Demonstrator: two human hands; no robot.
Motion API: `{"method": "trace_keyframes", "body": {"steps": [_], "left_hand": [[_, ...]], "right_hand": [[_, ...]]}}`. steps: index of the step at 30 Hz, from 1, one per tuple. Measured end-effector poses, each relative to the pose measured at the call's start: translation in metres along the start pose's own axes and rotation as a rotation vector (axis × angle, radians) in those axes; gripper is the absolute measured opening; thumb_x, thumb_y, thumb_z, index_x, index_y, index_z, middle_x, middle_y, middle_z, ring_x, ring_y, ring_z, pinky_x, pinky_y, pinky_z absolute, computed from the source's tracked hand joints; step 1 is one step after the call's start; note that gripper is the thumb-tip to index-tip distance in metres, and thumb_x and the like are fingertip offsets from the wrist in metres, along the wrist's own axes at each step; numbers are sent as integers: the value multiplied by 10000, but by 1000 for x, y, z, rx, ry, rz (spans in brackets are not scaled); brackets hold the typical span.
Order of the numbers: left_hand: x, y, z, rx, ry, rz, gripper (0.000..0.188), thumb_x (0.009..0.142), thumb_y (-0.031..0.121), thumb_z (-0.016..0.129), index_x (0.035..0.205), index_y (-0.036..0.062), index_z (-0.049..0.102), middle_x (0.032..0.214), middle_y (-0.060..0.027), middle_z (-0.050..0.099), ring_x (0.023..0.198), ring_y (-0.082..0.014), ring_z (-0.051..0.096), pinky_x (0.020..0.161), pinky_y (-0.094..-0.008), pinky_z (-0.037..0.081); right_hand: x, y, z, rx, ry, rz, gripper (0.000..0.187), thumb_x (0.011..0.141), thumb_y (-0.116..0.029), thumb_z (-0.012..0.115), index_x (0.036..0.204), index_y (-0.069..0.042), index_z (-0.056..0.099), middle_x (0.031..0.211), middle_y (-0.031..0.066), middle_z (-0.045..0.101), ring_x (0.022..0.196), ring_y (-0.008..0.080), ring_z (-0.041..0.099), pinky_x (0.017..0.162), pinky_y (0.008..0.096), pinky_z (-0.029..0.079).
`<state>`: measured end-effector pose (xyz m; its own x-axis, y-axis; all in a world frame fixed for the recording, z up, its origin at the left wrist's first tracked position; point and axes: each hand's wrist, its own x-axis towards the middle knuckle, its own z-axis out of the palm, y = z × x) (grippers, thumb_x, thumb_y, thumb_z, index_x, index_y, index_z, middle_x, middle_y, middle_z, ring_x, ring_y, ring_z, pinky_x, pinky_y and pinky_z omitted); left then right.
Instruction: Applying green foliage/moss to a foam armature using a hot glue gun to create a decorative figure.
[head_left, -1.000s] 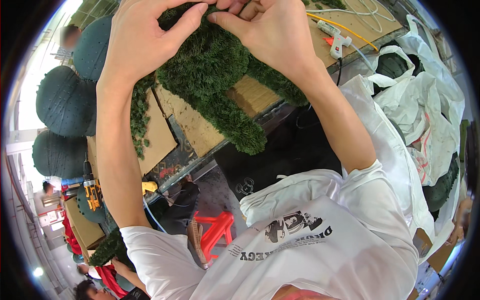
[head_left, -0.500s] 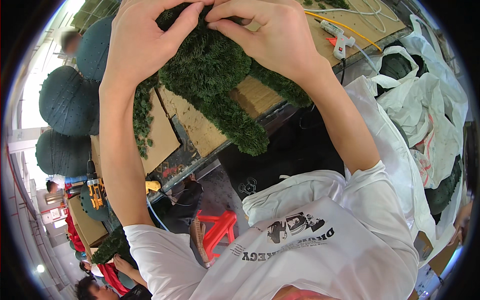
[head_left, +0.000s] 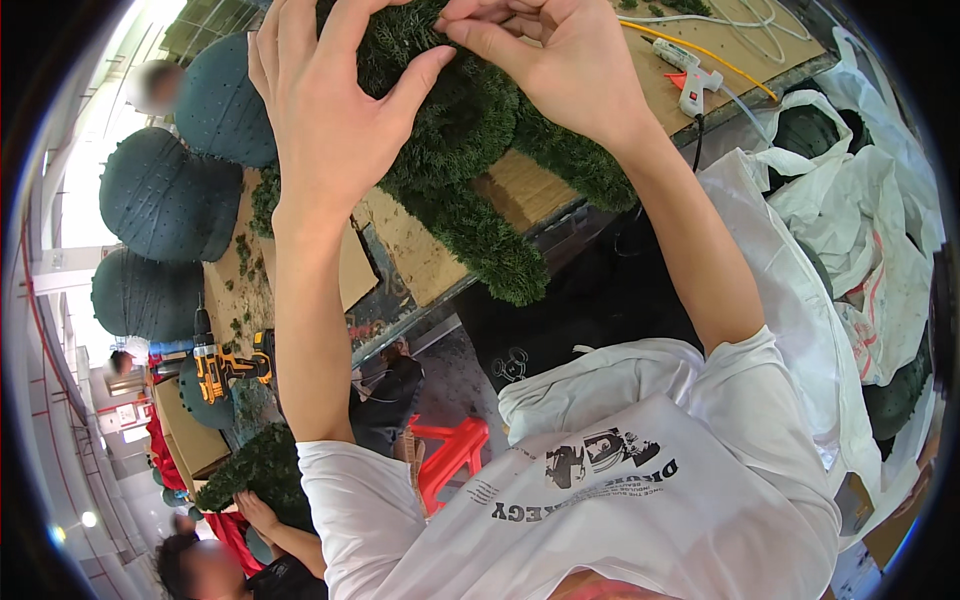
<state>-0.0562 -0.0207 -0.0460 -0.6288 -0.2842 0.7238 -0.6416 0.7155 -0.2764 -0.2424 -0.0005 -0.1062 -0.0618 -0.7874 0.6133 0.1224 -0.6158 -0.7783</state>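
Observation:
A figure covered in artificial green foliage (head_left: 485, 235) lies on the worktable, its leg-like limbs stretching toward me. My left hand (head_left: 335, 125) rests against the upper left of the figure, fingers stretched and thumb held apart. Just right of it, my right hand (head_left: 575, 75) is closed in a pinch over the foliage, thumb against the fingers. Whatever sits in that pinch is too small to make out. The upper end of the figure is cut off by the picture's top edge and partly covered by my hands.
A white glue gun (head_left: 693, 88) with a cord lies at the right. Dark green studded balls (head_left: 165, 195) and a yellow-black drill (head_left: 215, 368) are at left. A red stool (head_left: 452, 455) stands below; white bags (head_left: 850, 240) fill the right. A co-worker's hand (head_left: 258, 512) touches another foliage piece.
My left thumb has spread away from its fingers, and that hand has come lower and toward me. My right hand keeps its pinch, slightly lower. The whole view has shifted a little.

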Motion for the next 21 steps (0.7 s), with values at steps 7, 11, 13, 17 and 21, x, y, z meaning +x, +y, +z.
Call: {"method": "trace_keyframes", "body": {"steps": [7,11,13,17,21], "left_hand": [[-4,2,-4,-99,-5,-40,440,797,59,781,1210,104,634,1536,-199,458,1477,-429,355,1202,-535,255],[-3,7,-5,-65,-41,-73,438,806,68,765,1221,105,631,1544,-205,445,1483,-427,343,1207,-535,247],[-2,12,-5,-48,-36,-75,437,808,72,762,1223,106,631,1546,-205,442,1485,-425,341,1209,-536,243],[-2,15,3,-15,-8,-129,435,810,45,740,1227,109,632,1550,-189,447,1485,-421,344,1215,-536,235],[-4,12,1,-102,9,-161,428,813,22,721,1224,108,637,1552,-179,454,1491,-412,345,1219,-532,237]], "right_hand": [[6,-1,3,-100,38,-43,62,949,-5,713,962,9,654,808,17,657,720,63,587,654,242,493],[12,7,2,-99,67,-14,88,943,-6,721,928,2,634,779,1,635,677,57,541,619,242,466],[12,7,2,-98,66,-20,88,942,-8,722,927,3,636,777,3,635,675,60,539,617,244,466],[12,7,2,-142,73,-59,82,941,-12,721,920,9,644,772,9,641,675,65,544,616,251,470],[9,3,0,-179,85,-60,90,936,-22,729,917,12,647,770,20,646,677,70,550,618,253,475]]}}
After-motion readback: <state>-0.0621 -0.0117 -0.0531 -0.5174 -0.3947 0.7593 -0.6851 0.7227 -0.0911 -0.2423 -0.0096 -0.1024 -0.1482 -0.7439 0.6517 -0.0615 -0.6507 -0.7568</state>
